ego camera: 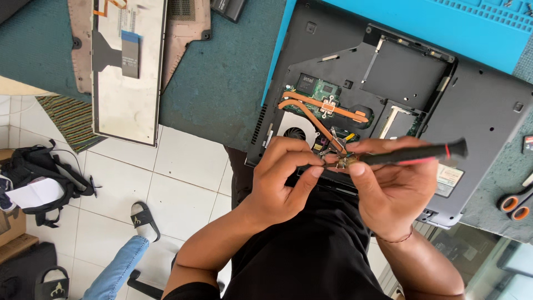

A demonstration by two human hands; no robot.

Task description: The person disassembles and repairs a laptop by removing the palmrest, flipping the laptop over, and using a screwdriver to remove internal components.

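Screwdriver [413,154] gripped by right hand [391,186]; left hand [283,178] pinches laptop [488,111] heatsink bracket [336,145] near pale label [448,179].

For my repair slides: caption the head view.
Both hands, left hand and right hand with screwdriver, work over an opened laptop.

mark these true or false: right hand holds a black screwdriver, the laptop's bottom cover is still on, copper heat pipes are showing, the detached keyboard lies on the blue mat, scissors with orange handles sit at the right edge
1. The right hand holds a black screwdriver. True.
2. The laptop has its bottom cover on. False: the underside is open, with the circuit board and fan exposed.
3. Copper heat pipes are showing. True.
4. The detached keyboard lies on the blue mat. False: it lies far to the left, on the dark green table covering.
5. Scissors with orange handles sit at the right edge. True.
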